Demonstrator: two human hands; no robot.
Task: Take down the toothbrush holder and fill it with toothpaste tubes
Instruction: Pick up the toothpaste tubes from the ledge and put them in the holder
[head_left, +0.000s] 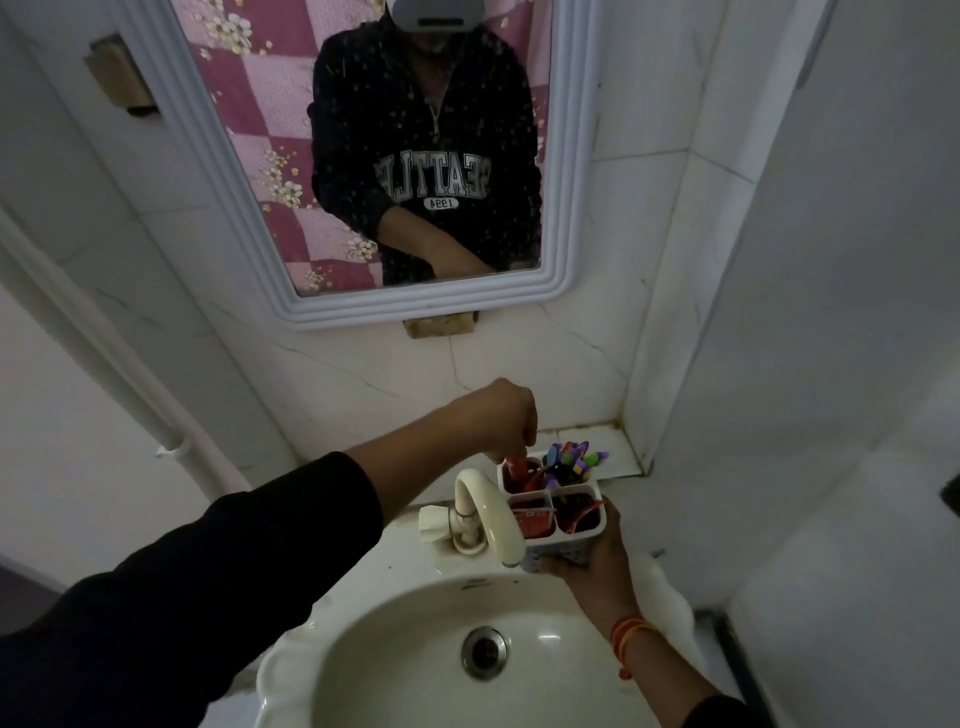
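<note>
Holder down at the sink, filling nearly done

We read the scene from the left. Our left hand (501, 418) reaches in over the tap (485, 512), fingers pinched down on the top of a red toothpaste tube (517, 470) that stands in the far-left compartment of the toothbrush holder (558, 506). Whether the tube is already seated or only partway in, we cannot tell.

Next comes the holder itself, a white four-compartment caddy off the wall and held just behind the basin (415, 670), beside the tap. Red tubes show in the two left compartments and another red item in the near-right one; the far-right compartment carries colourful toothbrushes (574, 457).

Furthest right, our right hand (592, 561) cups the holder from below and from the near side, fingers wrapped around its base, keeping it upright.

We judge the take-down finished and the filling close to complete: what looks left is letting go of this tube and setting the holder down.
</note>
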